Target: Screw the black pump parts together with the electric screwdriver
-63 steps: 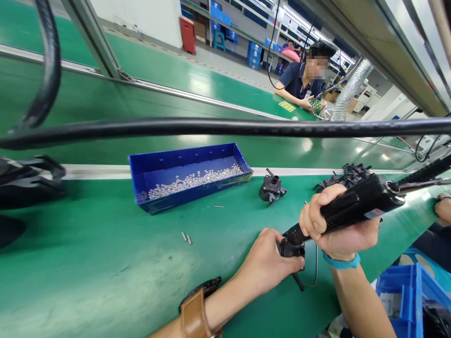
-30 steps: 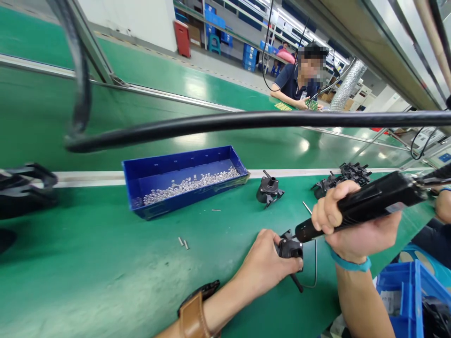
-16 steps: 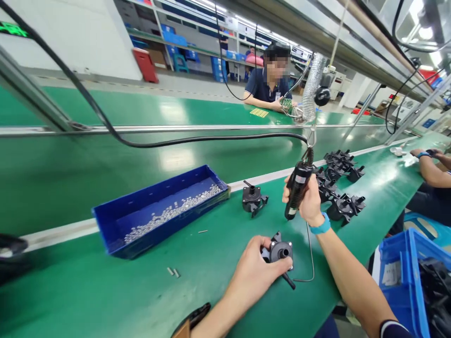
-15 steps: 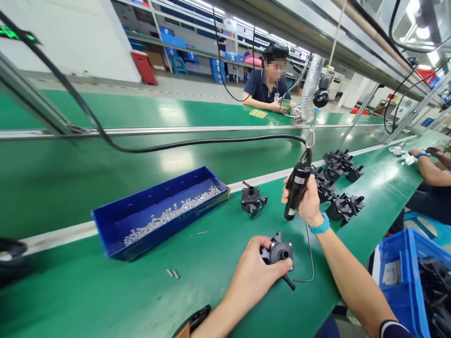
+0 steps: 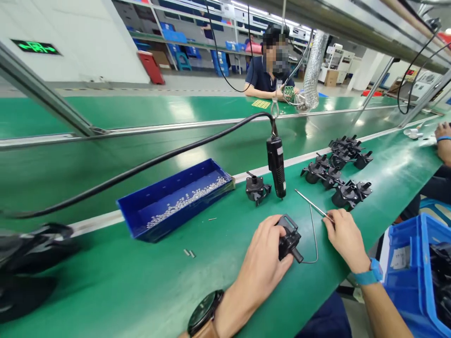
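My left hand (image 5: 262, 258) grips a black plastic pump housing (image 5: 289, 237), tilted on its side with a spout pointing down to the right. In my right hand (image 5: 347, 237) is a thin straight metal rod (image 5: 312, 203), its far end pointing up and to the left. A thin bent metal wire (image 5: 315, 234) lies on the bench between both hands. The black electric screwdriver (image 5: 277, 164) hangs upright from its hook, touched by neither hand. Another black pump housing (image 5: 257, 188) stands just left of it.
A blue bin (image 5: 176, 202) holds many small metal pieces. Several black housings (image 5: 338, 169) stand at the right back. Small metal pins (image 5: 189, 253) lie on the green bench (image 5: 141, 286). A blue crate (image 5: 405, 277) sits at right. A co-worker (image 5: 269, 75) sits opposite.
My right hand has let go of the screwdriver, moved right and down, and taken hold of the metal rod. The screwdriver now hangs further left. My left hand has turned the housing over.
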{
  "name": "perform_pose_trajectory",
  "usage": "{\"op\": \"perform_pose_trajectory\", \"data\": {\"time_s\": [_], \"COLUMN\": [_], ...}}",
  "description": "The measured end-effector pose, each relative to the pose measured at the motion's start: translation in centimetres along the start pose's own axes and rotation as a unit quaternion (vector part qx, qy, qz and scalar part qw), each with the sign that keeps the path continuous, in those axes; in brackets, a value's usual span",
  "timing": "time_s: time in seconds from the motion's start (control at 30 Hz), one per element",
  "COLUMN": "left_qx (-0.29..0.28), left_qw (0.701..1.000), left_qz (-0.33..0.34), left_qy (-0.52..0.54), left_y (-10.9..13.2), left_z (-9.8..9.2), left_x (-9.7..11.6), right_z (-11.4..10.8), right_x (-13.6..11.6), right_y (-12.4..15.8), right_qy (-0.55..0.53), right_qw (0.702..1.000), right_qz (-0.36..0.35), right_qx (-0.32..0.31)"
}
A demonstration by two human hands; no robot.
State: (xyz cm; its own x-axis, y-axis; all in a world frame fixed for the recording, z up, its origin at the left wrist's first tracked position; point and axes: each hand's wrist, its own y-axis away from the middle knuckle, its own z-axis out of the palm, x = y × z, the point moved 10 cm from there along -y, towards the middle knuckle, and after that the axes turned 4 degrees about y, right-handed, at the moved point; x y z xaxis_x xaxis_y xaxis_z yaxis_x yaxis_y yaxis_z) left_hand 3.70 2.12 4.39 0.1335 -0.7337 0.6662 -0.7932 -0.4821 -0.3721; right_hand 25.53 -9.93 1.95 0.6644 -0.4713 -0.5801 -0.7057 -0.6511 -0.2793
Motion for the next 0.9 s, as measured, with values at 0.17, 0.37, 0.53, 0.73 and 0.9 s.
{"op": "perform_pose_trajectory", "data": {"time_s": [0.17,0.37,0.53,0.73,0.9], "left_qx": [0.032,0.102,0.116,0.141,0.141], "left_qw": [0.992,0.969,0.968,0.974,0.976], "left_qz": [0.076,0.144,0.139,0.106,0.102], "left_qy": [-0.091,-0.174,-0.174,-0.14,-0.127], "left_y": [0.6,1.5,1.4,1.2,1.6], "left_z": [-0.4,-0.8,-1.0,-1.8,-1.9], "left_x": [2.1,4.4,4.4,3.1,2.4], "right_z": [-1.5,-4.2,-5.8,-4.6,-3.2], "right_x": [2.1,0.4,1.3,1.2,0.2], "right_y": [3.2,10.9,14.0,14.0,14.0], "right_qy": [0.011,-0.131,-0.114,-0.138,-0.162], "right_qw": [0.999,0.981,0.987,0.984,0.977], "right_qz": [0.022,-0.052,-0.052,-0.031,-0.014], "right_qx": [-0.024,-0.134,-0.097,-0.113,-0.138]}}
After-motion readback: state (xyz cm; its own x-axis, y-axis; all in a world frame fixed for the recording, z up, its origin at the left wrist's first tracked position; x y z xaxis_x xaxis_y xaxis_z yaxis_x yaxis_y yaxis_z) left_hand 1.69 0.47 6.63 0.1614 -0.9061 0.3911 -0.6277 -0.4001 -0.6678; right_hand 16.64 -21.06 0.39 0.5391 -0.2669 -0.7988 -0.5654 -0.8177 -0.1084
